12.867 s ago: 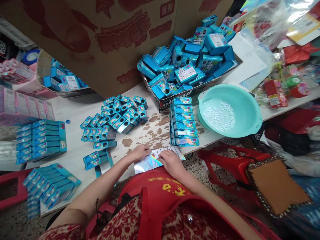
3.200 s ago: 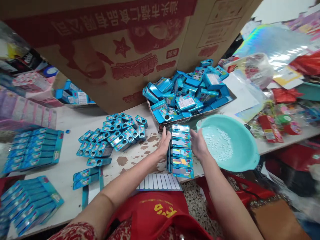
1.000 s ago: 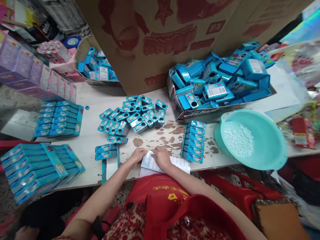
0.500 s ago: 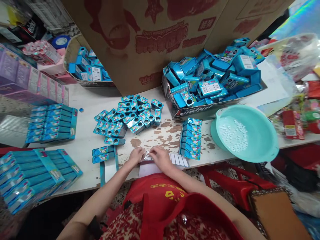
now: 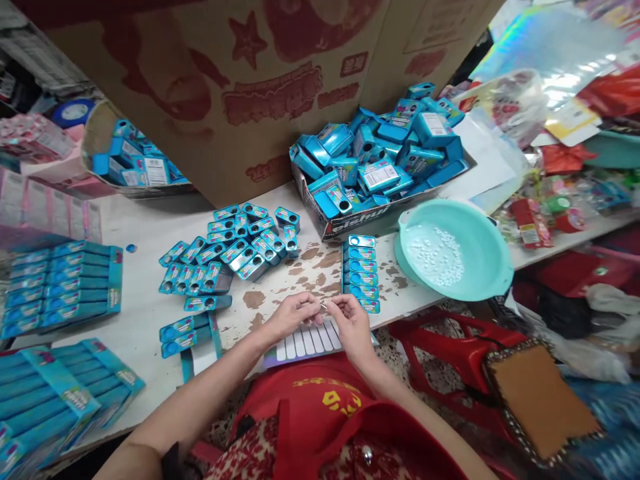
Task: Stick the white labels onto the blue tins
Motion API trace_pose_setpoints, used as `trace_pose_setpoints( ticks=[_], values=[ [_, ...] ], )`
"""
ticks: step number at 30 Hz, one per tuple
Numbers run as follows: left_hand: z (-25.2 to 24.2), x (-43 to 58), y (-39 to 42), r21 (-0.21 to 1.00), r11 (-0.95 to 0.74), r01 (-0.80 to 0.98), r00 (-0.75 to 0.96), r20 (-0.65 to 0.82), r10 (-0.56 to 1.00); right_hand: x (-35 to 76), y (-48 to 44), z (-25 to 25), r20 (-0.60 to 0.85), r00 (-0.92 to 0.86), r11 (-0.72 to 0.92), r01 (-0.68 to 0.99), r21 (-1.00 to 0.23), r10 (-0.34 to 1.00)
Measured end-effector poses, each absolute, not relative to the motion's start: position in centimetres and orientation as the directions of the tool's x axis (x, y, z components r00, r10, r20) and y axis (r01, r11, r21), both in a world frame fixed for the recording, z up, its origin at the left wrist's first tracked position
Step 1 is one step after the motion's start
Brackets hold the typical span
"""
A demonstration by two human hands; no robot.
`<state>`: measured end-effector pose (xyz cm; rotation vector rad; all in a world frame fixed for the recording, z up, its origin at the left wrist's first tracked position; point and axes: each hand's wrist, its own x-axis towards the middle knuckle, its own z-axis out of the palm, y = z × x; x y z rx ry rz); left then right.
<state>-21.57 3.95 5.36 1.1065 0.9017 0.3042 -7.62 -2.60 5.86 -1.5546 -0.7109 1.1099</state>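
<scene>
The right hand (image 5: 353,325) is nearly closed, thumb and finger pinched on a small pale piece (image 5: 323,307); the left hand (image 5: 295,315) meets it from the other side with bent fingers, but I cannot tell if it also grips. The piece is above the far edge of a shiny sheet (image 5: 303,345) with white strips, which lies at the near edge of the bench (image 5: 277,287), close to the red apron (image 5: 320,383). I judge the piece very light, thin and easily bent, maybe sticky, so it is better to hold it by its edge with the fingertips only. The sheet seems flexible and rather slippery, and could be held flat at a corner. A row of blue tins (image 5: 361,265) stands just beyond the right hand and limits its space there; behind it and to the right is a teal basin (image 5: 477,243) with small white pieces (image 5: 445,257) inside. More tins (image 5: 250,268) with dark round openings are grouped ahead of the left hand. Farther back, a full cardboard tray (image 5: 357,223) stands before a big carton (image 5: 280,140), which blocks the far side.
</scene>
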Motion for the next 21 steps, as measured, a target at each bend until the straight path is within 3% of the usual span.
trace_pose_setpoints(
  ticks=[7,12,21],
  values=[
    [4.6,-18.3,4.4,0.859,0.404,0.314,0.64,-0.506,0.578,-5.8,-4.1,3.8,-0.277,0.645,-0.331,-0.039,-0.943,0.712],
    [3.9,-15.5,4.0,0.849,0.416,0.325,0.705,-0.511,0.492,-3.6,-5.2,2.1,-0.309,0.714,-0.36,-0.084,-0.929,0.628],
    [1.1,-13.6,3.8,0.882,0.348,0.318,0.713,-0.464,0.525,-2.1,-5.4,-0.1,-0.128,0.818,-0.506,0.216,-0.835,0.561]
  ],
)
